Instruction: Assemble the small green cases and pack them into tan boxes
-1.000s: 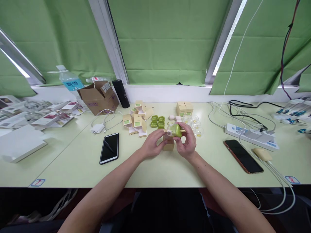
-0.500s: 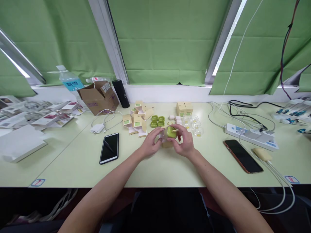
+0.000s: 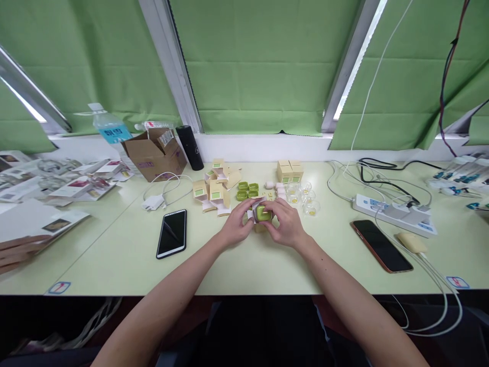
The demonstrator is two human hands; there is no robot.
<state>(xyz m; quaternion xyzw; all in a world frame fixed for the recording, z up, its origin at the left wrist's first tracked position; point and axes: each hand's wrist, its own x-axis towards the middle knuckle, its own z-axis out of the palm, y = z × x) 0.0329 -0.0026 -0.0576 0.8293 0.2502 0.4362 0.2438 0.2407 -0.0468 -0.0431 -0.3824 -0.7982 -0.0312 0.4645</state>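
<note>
My left hand [image 3: 237,224] is closed around the left side of a small kraft cardboard box [image 3: 261,228], whose white inside shows at the opening. With its fingertips, my right hand [image 3: 284,221] grips a small container with a green square lid [image 3: 263,213], which sits at the mouth of the box. How deep it is inside I cannot tell. Just beyond my hands stand several green square trays or lids [image 3: 247,190]. Clear round-edged cups [image 3: 305,193] and small pale pink pieces [image 3: 280,190] lie to their right.
Open kraft boxes [image 3: 210,195] lie left of the green pieces; closed ones [image 3: 290,171] stand behind. Phones [image 3: 171,233] flank my arms, with a power strip [image 3: 395,214] and cables at right. At far left, another person's hand [image 3: 23,251] holds a white box [image 3: 42,221].
My right hand has moved left and brought the green-lidded container to the box opening. At far left, another person's hand has come into view with the white box.
</note>
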